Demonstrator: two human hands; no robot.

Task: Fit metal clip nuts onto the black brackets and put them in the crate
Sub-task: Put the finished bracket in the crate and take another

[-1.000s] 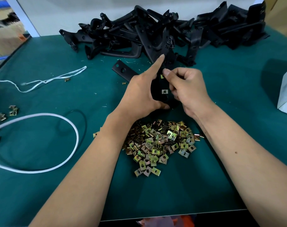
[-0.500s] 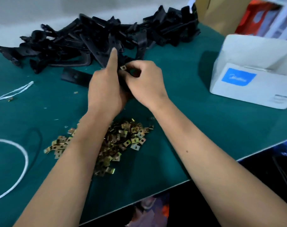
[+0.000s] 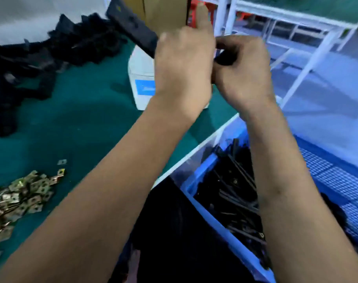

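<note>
Both hands hold one black bracket (image 3: 133,27) up in the air over the table's right edge. My left hand (image 3: 184,66) grips its middle, index finger pointing up, and the bracket's long end sticks out up and to the left. My right hand (image 3: 243,72) curls round its other end, which shows dark between the fingers. A heap of brass-coloured clip nuts (image 3: 21,199) lies on the green table (image 3: 82,123) at lower left. The blue crate (image 3: 212,219) stands below the table edge at lower right, with several black brackets inside. The frame is blurred.
A pile of loose black brackets (image 3: 41,62) covers the table's back left. A white box with a blue label (image 3: 141,78) sits behind my left hand. A cardboard box (image 3: 166,11) stands beyond it. White shelving frames (image 3: 296,33) and blue floor lie to the right.
My view has swung right and the crate has come into sight. Both hands have lifted the bracket off the table and carried it right, toward the table's edge.
</note>
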